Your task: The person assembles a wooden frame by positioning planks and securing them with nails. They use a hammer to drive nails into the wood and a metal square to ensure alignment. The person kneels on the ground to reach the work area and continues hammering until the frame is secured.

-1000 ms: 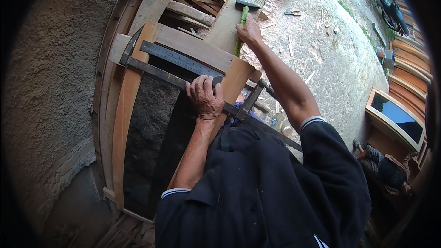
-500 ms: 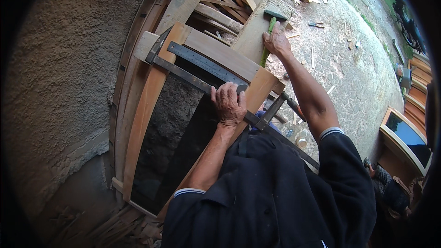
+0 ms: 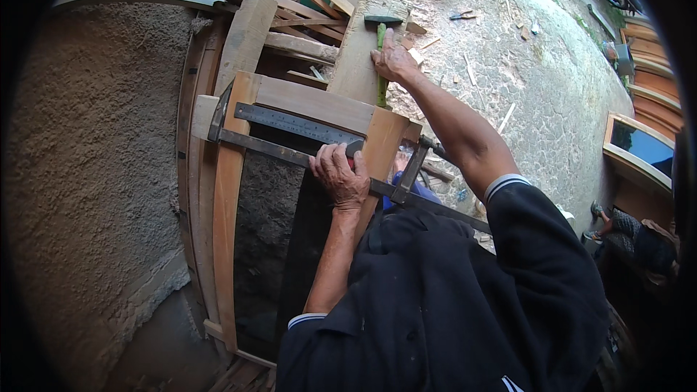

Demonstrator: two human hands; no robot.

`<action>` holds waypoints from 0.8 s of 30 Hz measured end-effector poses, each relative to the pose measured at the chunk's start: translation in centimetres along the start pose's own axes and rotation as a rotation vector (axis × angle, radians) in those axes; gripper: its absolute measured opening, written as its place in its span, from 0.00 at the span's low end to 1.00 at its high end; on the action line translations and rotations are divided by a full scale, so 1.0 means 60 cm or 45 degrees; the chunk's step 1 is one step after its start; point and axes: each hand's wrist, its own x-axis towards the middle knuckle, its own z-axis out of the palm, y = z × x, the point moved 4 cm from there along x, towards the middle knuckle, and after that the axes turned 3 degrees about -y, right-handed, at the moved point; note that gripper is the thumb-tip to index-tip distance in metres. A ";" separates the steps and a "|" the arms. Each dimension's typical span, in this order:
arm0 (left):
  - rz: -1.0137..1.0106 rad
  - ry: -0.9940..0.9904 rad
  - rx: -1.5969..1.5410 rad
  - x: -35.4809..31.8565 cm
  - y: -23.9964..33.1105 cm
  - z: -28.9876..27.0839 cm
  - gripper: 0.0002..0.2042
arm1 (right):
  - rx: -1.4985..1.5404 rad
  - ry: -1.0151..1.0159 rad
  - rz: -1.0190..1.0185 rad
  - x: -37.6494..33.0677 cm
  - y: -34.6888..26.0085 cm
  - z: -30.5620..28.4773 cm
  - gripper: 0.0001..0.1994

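A wooden frame [image 3: 226, 210] stands in front of me, with a long bar clamp [image 3: 265, 147] across its upper end. A steel square [image 3: 298, 125] lies along the frame's top rail, graduated blade pointing left. My left hand [image 3: 340, 178] is closed around the square's dark stock at the blade's right end, over the clamp bar; its fingers partly hide the stock and something red. On a thick plank beyond the frame lies a hammer [image 3: 382, 65] with a green handle and dark head. Around the handle just below the head, my right hand [image 3: 396, 56] is closed.
A rough wall [image 3: 109, 138] rises at the left. Scrap timber [image 3: 305, 22] is piled beyond the frame. Pliers [image 3: 462, 15] and wood chips lie on the concrete ground [image 3: 523, 101]. At the right are a framed pane [image 3: 639, 147] and another person [image 3: 639, 236].
My view has shifted, so the frame and hammer sit farther left and the frame looks more upright. Both hands stay at the same tools.
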 end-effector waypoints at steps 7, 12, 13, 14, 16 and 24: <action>-0.002 -0.038 0.031 0.001 -0.001 0.001 0.18 | 0.067 -0.027 -0.009 0.003 0.007 0.006 0.45; -0.022 -0.028 0.015 0.002 0.000 -0.001 0.18 | 0.029 0.033 -0.046 0.001 0.003 0.003 0.45; -0.041 -0.041 0.040 0.003 0.000 -0.002 0.18 | 0.027 0.023 -0.025 0.000 0.003 0.003 0.45; -0.046 -0.049 0.064 0.004 0.002 -0.003 0.18 | 0.028 0.013 -0.015 0.000 0.002 0.003 0.45; -0.044 -0.062 0.096 0.006 0.006 -0.006 0.17 | 0.039 0.006 -0.014 0.000 0.000 0.002 0.45; -0.042 -0.152 0.122 0.003 0.004 -0.015 0.16 | 0.078 0.015 -0.026 0.000 0.000 0.000 0.44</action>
